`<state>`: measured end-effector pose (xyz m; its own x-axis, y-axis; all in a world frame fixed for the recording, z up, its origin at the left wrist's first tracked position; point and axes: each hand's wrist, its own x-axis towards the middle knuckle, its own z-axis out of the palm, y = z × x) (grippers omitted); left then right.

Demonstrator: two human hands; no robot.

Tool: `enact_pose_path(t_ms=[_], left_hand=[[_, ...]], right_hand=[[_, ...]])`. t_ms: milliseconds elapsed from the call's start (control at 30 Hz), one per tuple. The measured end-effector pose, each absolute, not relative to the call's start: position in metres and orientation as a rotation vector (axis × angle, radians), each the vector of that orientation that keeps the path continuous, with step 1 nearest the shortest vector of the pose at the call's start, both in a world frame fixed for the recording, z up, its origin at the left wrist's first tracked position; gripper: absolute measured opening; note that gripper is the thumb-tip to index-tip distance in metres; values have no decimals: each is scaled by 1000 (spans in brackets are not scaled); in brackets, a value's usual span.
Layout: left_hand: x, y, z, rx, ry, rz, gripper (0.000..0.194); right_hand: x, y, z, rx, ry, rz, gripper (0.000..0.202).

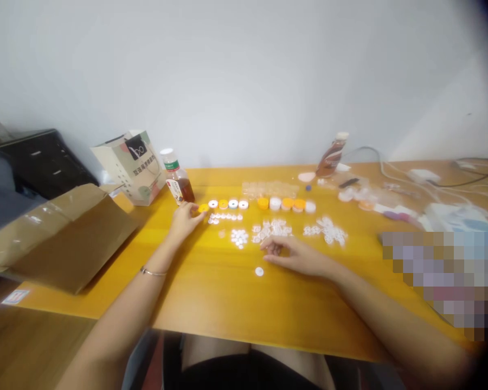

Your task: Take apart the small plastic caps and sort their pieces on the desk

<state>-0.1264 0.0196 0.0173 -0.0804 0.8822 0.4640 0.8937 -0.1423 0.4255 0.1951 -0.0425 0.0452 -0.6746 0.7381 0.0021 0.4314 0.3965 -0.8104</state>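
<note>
My left hand is at the left end of a row of round caps, its thumb and index finger closed about a yellow cap. Next to that cap stand several white and yellow caps with small dark centres. My right hand hovers low over the table, fingers loosely curled and thumb apart, with nothing visible in them. Just in front of it lies a single white disc. Behind its fingers spreads a pile of small white pieces. Small white round pieces form a cluster between my hands.
A second row of orange and white caps stands before a clear plastic tray. More white pieces lie to the right. Bottles, a paper bag and a cardboard box stand left; a brown bottle and cables are right.
</note>
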Motion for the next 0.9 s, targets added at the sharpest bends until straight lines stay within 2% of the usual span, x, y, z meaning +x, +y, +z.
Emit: enact_pose_path(t_ms=[200,533,667,767,900], left_hand=[[-136,38,-4,-2015,-2215,-905,32],[-131,52,-6,-1984,-2217,-835,34],[-132,52,-6,-2007,-2199,-851,35],[-132,49,-6,-1997,-2197,-893,43],[-122,37,0,-2004,-2048,-1148,51]], right_hand=[[196,-40,44,-1047,-2311,1149,27],[201,-38,50,-1125,-2207,1024,28],[206,-30,48,-1217,-2152,832,30],[219,-13,43,-1224,-2080,593,26],[257,20,34,-1424,-1855,191,25]])
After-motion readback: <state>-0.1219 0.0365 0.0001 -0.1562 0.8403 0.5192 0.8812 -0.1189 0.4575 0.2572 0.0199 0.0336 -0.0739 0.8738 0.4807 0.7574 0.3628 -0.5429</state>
